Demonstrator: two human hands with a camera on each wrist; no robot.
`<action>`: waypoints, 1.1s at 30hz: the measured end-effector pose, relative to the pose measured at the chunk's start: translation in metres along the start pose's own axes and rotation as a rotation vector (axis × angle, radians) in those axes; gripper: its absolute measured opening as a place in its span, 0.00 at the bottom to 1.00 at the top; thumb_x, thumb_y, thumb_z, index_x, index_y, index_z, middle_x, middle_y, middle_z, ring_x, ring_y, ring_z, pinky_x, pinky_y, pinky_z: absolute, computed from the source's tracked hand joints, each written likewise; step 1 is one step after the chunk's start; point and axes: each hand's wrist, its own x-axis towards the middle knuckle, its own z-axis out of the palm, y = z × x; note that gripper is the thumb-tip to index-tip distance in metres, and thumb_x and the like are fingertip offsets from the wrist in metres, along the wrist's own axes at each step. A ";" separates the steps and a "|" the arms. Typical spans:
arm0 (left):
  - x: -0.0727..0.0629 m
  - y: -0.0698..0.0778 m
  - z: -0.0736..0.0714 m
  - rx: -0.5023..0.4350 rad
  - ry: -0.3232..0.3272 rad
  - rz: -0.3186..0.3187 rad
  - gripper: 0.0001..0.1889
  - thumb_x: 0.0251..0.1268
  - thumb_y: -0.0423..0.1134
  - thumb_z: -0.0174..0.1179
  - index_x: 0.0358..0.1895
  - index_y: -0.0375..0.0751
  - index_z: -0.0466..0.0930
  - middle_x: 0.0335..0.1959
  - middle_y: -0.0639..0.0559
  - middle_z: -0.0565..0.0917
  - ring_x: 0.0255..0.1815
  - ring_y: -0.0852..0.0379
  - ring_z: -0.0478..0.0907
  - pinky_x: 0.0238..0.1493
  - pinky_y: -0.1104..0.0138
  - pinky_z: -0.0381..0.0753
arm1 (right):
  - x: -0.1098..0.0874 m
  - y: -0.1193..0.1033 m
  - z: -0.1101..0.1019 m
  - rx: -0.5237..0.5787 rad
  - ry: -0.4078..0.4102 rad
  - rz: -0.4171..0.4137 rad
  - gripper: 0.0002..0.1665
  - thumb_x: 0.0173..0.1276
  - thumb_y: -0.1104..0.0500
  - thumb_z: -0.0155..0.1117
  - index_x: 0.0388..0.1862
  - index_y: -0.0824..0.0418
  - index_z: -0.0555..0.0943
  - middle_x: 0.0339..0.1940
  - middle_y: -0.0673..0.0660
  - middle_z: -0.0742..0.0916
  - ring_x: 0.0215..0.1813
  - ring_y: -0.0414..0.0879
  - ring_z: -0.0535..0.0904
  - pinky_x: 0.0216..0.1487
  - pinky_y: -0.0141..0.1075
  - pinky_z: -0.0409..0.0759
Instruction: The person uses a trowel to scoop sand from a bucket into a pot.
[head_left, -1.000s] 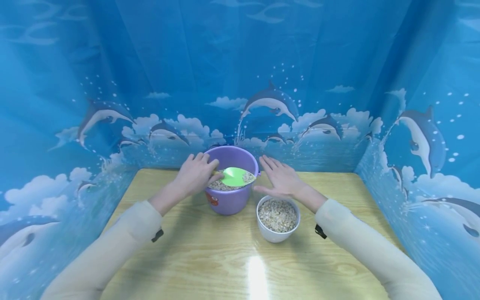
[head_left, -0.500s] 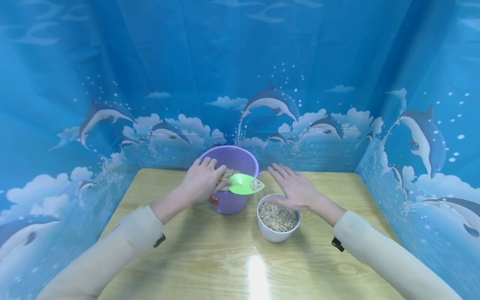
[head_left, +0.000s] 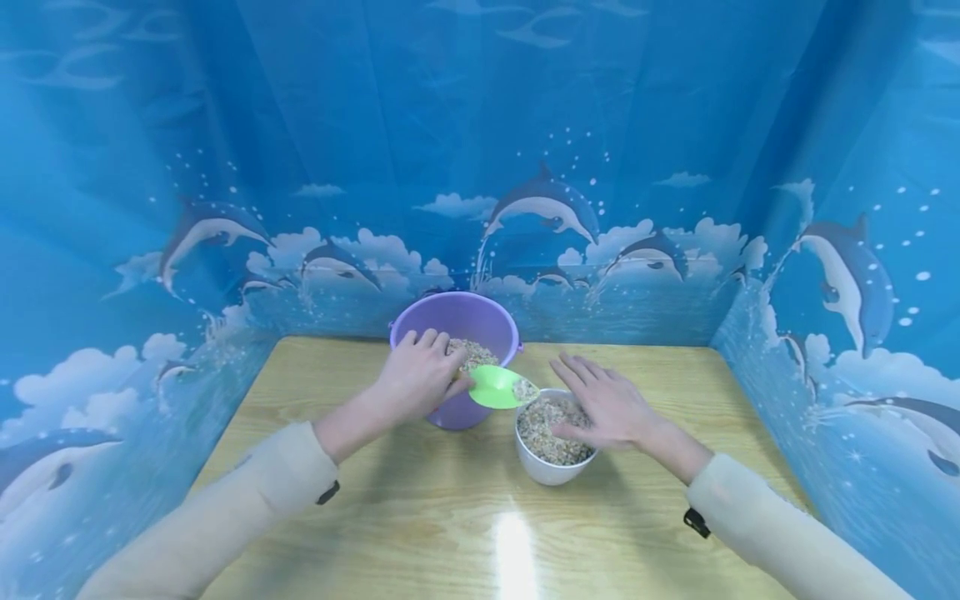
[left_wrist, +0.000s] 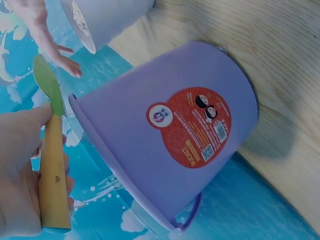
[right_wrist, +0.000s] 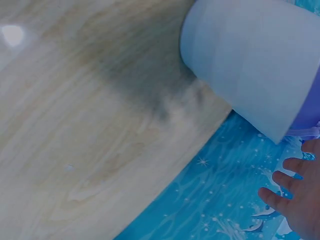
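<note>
My left hand [head_left: 422, 379] grips the yellow wooden handle of a small trowel [head_left: 491, 387], in front of the purple bucket [head_left: 453, 312]. Its green blade carries some pale gravel toward the tip, which is at the left rim of a white pot [head_left: 550, 472]. Gravel [head_left: 542, 435] nearly fills that pot, and more gravel lies in the bucket. Over the pot's right side is my right hand [head_left: 611, 408], fingers extended and holding nothing. The left wrist view shows the fingers wrapped round the handle [left_wrist: 55, 175]. In the right wrist view, spread fingers appear beside the pot [right_wrist: 250, 65].
Both containers stand on a light wooden table [head_left: 360, 517]. A blue curtain [head_left: 480, 125] with dolphins surrounds the table at the back and sides. The bucket has a red label [left_wrist: 197, 127] and a handle loop [left_wrist: 192, 212].
My left hand has brought the trowel from over the bucket rightward and nearer, to the pot's rim. My right hand has shifted right and slightly nearer, staying open. Bucket and pot have not moved.
</note>
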 end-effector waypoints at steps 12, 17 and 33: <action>-0.003 0.018 -0.003 0.053 0.043 0.036 0.24 0.75 0.64 0.59 0.54 0.48 0.86 0.48 0.43 0.90 0.49 0.48 0.85 0.45 0.57 0.85 | -0.019 -0.002 0.016 0.035 0.005 0.006 0.63 0.66 0.23 0.61 0.86 0.61 0.57 0.85 0.68 0.66 0.82 0.70 0.66 0.72 0.70 0.71; -0.004 0.026 -0.003 0.072 0.051 0.036 0.25 0.73 0.65 0.60 0.55 0.49 0.86 0.49 0.42 0.90 0.53 0.45 0.86 0.49 0.54 0.87 | -0.024 -0.003 0.020 0.031 0.001 0.019 0.64 0.66 0.22 0.60 0.85 0.62 0.58 0.84 0.68 0.67 0.80 0.69 0.68 0.71 0.69 0.73; -0.008 0.049 -0.003 0.296 -0.020 -0.026 0.26 0.71 0.69 0.60 0.48 0.49 0.85 0.40 0.48 0.88 0.45 0.50 0.82 0.50 0.59 0.84 | -0.026 -0.002 0.024 0.015 -0.015 0.019 0.64 0.66 0.23 0.61 0.84 0.65 0.59 0.83 0.69 0.68 0.80 0.69 0.69 0.70 0.67 0.74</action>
